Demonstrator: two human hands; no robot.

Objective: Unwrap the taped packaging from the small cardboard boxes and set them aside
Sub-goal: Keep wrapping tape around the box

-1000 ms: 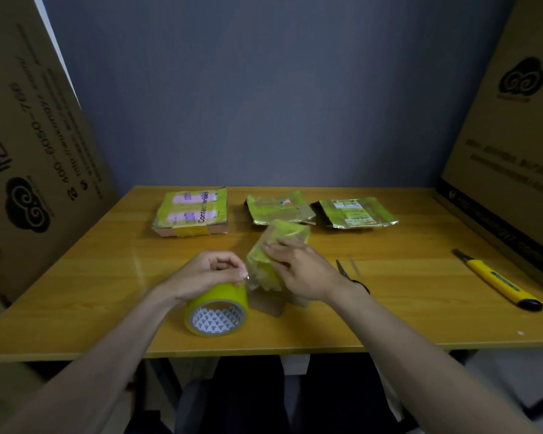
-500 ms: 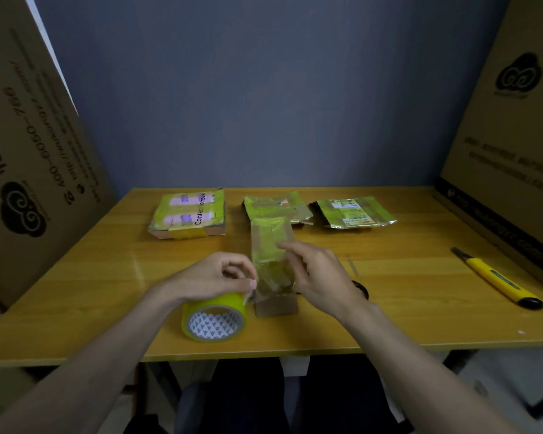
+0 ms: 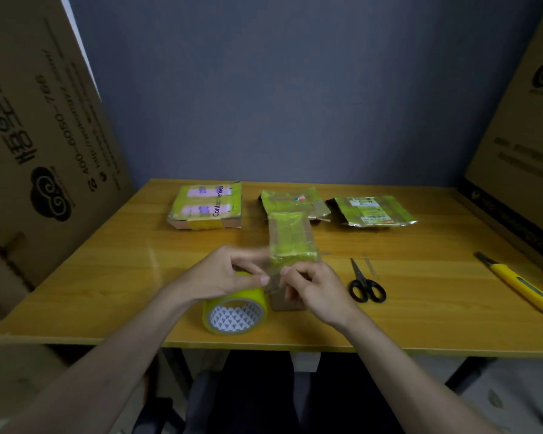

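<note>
At frame centre, a light, stiff box [image 3: 290,245] wrapped in slick tape. Both hands, left [image 3: 223,274] and right [image 3: 314,289], pinch a loose tape edge at its near end, the best hold.

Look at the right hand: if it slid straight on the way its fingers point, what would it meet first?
Probably the left hand: the right hand points leftward across the small box, their fingertips nearly touching; depth is unclear.
</note>
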